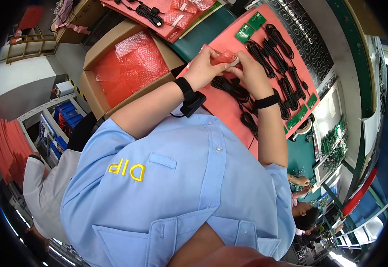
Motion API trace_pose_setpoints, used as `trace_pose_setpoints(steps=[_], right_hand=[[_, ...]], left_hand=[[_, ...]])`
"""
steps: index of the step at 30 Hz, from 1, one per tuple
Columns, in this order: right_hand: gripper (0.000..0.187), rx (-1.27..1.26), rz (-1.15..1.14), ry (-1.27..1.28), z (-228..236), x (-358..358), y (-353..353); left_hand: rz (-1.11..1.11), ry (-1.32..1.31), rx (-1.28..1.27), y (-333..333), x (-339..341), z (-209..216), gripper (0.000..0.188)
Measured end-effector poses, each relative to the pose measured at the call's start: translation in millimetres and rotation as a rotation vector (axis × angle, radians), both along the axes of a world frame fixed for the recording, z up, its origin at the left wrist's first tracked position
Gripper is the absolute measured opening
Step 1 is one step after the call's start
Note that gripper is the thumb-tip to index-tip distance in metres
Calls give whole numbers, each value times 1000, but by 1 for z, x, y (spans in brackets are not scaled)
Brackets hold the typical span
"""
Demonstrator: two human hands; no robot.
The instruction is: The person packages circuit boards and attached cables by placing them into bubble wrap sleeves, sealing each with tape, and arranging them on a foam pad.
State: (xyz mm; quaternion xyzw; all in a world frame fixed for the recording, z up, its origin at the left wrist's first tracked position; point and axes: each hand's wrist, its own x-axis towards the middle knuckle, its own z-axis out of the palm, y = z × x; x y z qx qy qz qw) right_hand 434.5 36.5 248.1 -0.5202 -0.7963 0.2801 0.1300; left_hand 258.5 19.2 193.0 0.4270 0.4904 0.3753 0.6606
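Note:
A red bubble-wrap bag [224,56] is pinched between both my hands above a pink foam mat [269,16]. My left hand [206,67] grips its left side, fingers closed. With closed fingers, my right hand [251,74] holds the right end, where a whitish strip [234,61] shows. Whatever the bag contains, if anything, is hidden. Coiled black cables [234,90] lie on the mat just below my hands. More black cables [265,50] are laid out to the right, with green circuit boards [244,33] at their far end.
At left stands an open cardboard box [90,57] holding red bubble-wrap bags [134,66]. Another pink mat [169,33] with a black cable [148,15] lies farther back. Black trays [303,26] border the mat's right side. Other people work at the lower right; a grey-sleeved person [47,187] is at left.

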Motion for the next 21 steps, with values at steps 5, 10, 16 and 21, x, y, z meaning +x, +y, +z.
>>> trace_pose_setpoints(steps=[5, 10, 16, 21], right_hand=[[39, 293, 23, -187, -26, -6, 44], [27, 344, -221, -276, -34, 16, 65], [24, 62, -185, -466, -50, 37, 102], [21, -71, -175, -362, -63, 58, 113]], left_hand=[[241, 335, 353, 13, -53, 0, 32], [626, 763, 276, 6, -198, -76, 24], [308, 1334, -293, -51, -325, -172, 22], [3, 1643, -454, -87, -344, -207, 26]])
